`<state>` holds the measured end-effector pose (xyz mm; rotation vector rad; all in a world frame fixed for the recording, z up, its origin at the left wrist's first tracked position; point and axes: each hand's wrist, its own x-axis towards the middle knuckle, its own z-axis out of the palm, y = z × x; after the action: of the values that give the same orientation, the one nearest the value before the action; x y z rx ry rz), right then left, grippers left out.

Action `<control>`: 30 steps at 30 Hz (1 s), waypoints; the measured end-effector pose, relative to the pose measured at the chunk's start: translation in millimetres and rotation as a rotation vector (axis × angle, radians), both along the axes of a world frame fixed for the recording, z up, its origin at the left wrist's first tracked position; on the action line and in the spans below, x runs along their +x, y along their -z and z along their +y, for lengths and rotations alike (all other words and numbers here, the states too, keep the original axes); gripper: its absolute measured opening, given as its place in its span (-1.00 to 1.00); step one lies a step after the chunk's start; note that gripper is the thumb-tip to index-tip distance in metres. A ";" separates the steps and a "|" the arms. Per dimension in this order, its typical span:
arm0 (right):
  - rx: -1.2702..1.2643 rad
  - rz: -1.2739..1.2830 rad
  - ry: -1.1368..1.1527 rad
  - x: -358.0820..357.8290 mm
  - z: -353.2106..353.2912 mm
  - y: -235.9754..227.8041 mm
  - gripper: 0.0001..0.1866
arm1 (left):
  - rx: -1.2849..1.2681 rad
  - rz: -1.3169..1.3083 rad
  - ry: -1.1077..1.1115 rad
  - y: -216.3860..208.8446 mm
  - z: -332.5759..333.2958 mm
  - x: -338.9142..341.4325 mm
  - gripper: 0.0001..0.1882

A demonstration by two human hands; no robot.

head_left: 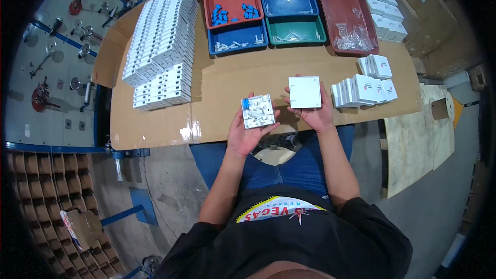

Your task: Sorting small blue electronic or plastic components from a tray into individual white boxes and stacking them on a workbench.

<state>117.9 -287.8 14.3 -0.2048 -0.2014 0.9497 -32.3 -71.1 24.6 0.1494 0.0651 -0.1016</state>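
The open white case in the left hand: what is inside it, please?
Inside the case, a blue block in its upper-left corner and small whitish parts; anything under them is covered.

A cardboard-topped table stands over grey floor; a blue-edged panel flanks its left, plywood and stacked cartons its right.

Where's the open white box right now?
In the head view, the open white box is in the left hand, left of the white panel in the right hand.

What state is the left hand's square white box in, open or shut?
Open: white parts and a blue piece show inside the white box.
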 end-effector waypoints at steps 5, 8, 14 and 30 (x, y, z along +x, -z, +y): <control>-0.394 -0.516 0.204 -15.6 7.7 -43.4 0.06 | -0.029 0.015 0.016 -1.1 -5.0 -1.6 -0.38; -0.840 -1.304 0.496 -24.0 17.3 -72.2 0.02 | 0.111 0.018 -0.010 -15.3 -17.7 -2.9 -0.32; -0.965 -1.570 0.562 -56.7 38.2 -111.0 -0.03 | 0.330 0.172 -0.147 -46.6 -28.8 -3.5 -0.26; -0.804 -1.730 0.882 -84.3 58.3 -99.8 0.00 | 0.278 0.119 -0.233 -58.4 -18.6 -9.9 -0.30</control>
<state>33.7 -229.4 114.0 -1.6955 -1.1827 -0.3198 -42.2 -89.8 82.9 0.4121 0.2154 0.1324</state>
